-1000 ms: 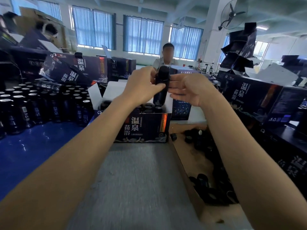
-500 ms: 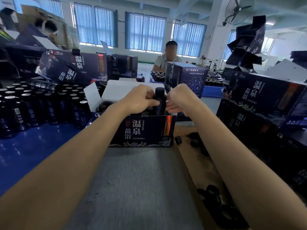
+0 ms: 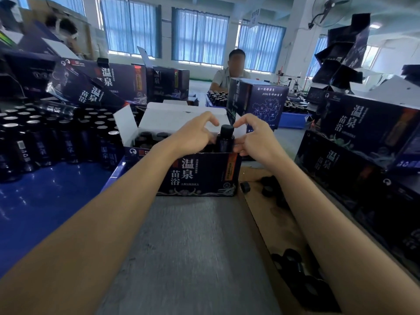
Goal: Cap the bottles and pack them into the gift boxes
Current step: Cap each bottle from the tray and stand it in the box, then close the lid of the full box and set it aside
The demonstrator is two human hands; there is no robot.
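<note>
My left hand [image 3: 195, 136] and right hand [image 3: 253, 138] hold capped bottle [image 3: 225, 142] | step: packing into gift box [image 3: 204, 176] | next, I think: push straight down.

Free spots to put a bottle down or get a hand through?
Free: grey tabletop between open dark gift box, blue surface and brown cardboard tray; also the blue surface's near part. Crowded: dark bottle rows left, black caps in tray, stacked dark boxes right.

Bottle [image 3: 225, 142] now lower, inside gift box [image 3: 200, 176]
</note>
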